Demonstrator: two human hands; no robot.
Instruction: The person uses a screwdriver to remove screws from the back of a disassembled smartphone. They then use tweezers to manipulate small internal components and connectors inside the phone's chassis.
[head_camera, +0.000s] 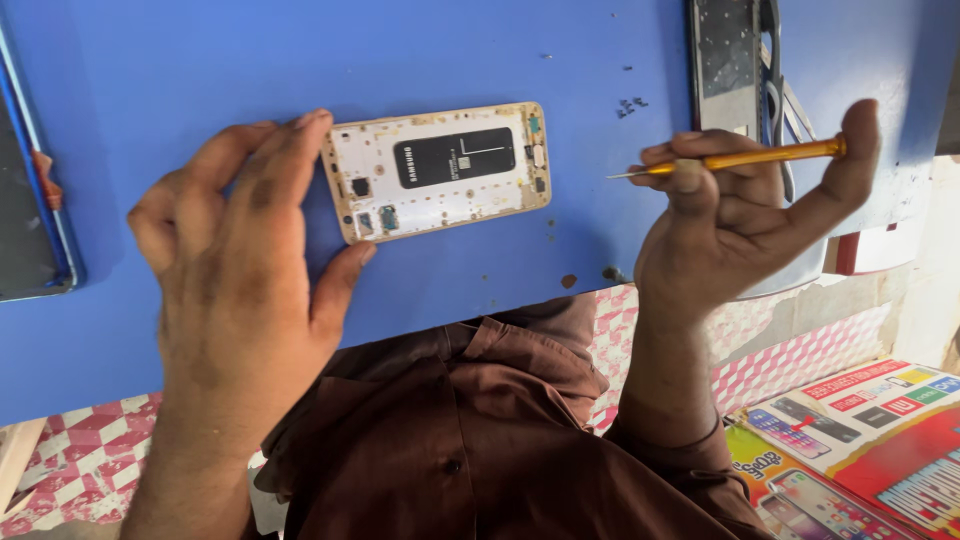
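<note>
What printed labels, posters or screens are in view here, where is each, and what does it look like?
Black rectangular label: middle of the opened gold-framed phone, on the blue table.
Colourful phone advertisement posters: lower right, red, green, yellow.
Dark phone screen: left edge, blue frame.

phone (440, 170): white-gold | screwdriver (745, 157): yellow | table (200, 70): blue

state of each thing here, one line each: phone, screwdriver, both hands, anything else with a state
phone: back cover off, insides showing, flat on the blue mat
screwdriver: lifted, tip pointing at the phone, not touching it
left hand: fingers steadying the phone's end
right hand: closed around the screwdriver
second device: opened, lying at the mat's far edge
</note>
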